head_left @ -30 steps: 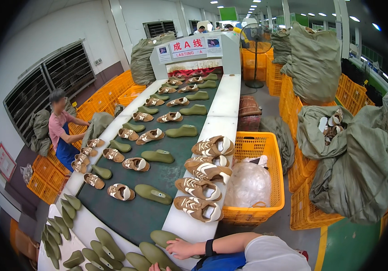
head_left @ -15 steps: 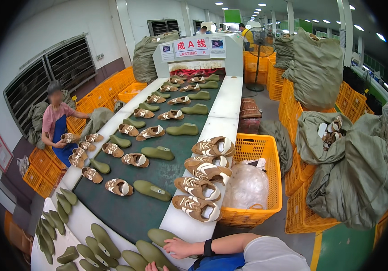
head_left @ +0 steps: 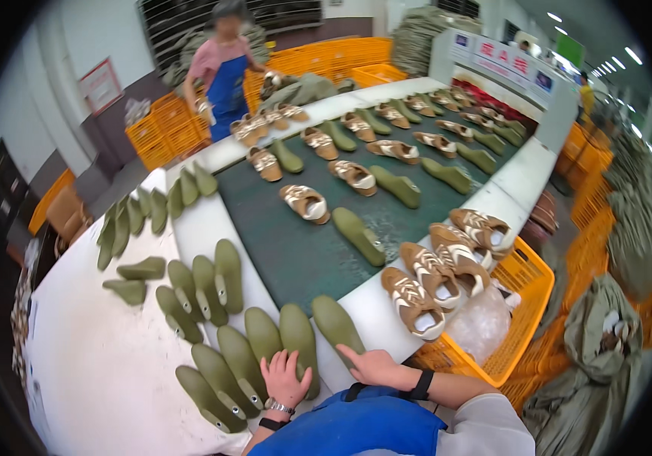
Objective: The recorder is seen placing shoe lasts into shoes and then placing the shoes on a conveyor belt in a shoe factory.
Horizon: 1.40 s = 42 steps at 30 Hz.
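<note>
- The left hand lay with its fingers spread over the near ends of two neighbouring olive-green lasts; half a second earlier, the lower edge had cut it off.
- The right hand pointed its index finger onto the near part of a single last, just ahead and to its left; whether the thumb gripped it, I could not tell.
- The view had swung left, showing more of the white table and its rows of lasts.
- Right of the single last, brown-and-white shoes stood beside an orange crate.
- Beyond lay the green belt, now slanting toward the upper right.
- Across it, a co-worker stood more upright than before.
- A white sign bore red lettering, now blurred; a red-bordered notice hung on the wall.
</note>
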Available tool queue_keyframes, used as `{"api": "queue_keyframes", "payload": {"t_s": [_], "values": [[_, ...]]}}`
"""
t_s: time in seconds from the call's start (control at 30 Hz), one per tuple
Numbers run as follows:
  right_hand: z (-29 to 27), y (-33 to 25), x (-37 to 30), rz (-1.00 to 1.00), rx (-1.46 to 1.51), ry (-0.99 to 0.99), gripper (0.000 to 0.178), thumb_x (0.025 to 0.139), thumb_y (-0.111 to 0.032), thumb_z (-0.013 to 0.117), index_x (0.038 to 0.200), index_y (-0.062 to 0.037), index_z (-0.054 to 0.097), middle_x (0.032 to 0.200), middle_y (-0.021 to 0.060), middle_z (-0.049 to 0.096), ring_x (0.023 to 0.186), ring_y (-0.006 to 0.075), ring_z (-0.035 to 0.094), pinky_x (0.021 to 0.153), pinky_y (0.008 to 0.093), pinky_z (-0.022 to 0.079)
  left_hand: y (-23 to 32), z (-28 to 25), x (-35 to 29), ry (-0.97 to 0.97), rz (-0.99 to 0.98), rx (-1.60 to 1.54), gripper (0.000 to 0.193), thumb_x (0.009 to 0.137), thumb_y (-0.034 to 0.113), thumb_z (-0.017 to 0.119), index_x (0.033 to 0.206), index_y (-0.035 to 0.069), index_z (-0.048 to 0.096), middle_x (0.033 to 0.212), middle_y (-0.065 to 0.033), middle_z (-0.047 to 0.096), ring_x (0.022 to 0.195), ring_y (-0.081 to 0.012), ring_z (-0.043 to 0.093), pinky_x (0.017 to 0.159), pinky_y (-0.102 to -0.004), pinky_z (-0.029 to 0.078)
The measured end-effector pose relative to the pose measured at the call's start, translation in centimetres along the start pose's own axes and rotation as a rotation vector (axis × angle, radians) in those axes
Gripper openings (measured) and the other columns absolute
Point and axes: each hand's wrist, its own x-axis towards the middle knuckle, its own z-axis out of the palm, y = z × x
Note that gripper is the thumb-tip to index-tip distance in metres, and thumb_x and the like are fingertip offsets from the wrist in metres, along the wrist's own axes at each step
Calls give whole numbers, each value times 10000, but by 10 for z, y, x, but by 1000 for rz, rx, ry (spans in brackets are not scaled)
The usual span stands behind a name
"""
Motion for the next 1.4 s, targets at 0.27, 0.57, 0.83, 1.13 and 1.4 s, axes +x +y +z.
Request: {"api": "queue_keyframes", "payload": {"t_s": [0.27,0.57,0.83,1.13,1.4], "values": [[-16,14,170,-101,-187,436,698,833,-285,525,1412,-170,152,698,154,630,615,312,622,551,437,482,-4,0,-7,16,-47,-7,460,691,342,651,1069,89,584,1095,-145,554,1065,-280,490,972,-525,272],[-9,23,244,123,-128,243,725,861,-242,493,1434,-206,50,811,160,649,704,290,642,635,401,502,-7,-2,-5,-19,-42,9,457,702,358,638,1070,91,590,1078,-145,563,1059,-278,497,973,-522,273],[-35,24,182,-15,-4,65,298,725,-150,545,1003,-52,592,806,181,643,795,342,630,655,449,492,-12,3,-16,-22,-12,66,503,711,304,645,1133,52,538,1132,-134,550,1070,-292,494,1005,-514,248],[-62,98,-41,429,-147,118,159,724,-140,590,834,-51,663,844,137,657,787,284,646,654,398,516,-3,2,-11,25,68,170,469,776,423,587,1148,140,547,1126,-59,563,1086,-227,501,989,-502,277],[-19,110,-55,371,-13,211,237,746,-225,591,914,-70,651,845,154,648,819,294,633,663,398,508,-5,0,-12,27,98,174,471,774,423,599,1138,128,552,1117,-59,573,1076,-230,511,975,-510,287]]}}
